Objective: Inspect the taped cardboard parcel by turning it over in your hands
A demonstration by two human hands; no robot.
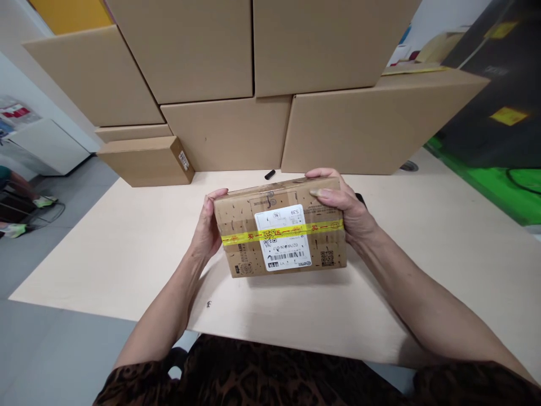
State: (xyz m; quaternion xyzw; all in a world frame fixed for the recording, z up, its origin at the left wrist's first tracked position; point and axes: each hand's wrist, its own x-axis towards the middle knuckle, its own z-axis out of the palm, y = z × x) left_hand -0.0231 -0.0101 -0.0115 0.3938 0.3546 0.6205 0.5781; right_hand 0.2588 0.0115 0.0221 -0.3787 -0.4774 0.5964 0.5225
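Observation:
Between my two hands is a small brown cardboard box [240, 256], tilted so that its labelled face turns toward me. A white shipping label [291, 220] with a barcode is stuck on that face, and yellow tape with red print [240, 235] runs across it. My left hand [208, 225] is closed around the box's left end. At the right end, my right hand [344, 206] grips the upper corner, its thumb on the labelled face. The fingers behind the box are partly hidden. A shadow on the pale table [139, 242] lies below the box.
Large cardboard boxes [224, 135] are stacked along the table's back edge. A flatter carton [143, 163] stands at the back left. A short black cylindrical object [270, 175] lies near the middle boxes. At far left, a person's foot [44, 201] shows beyond the table.

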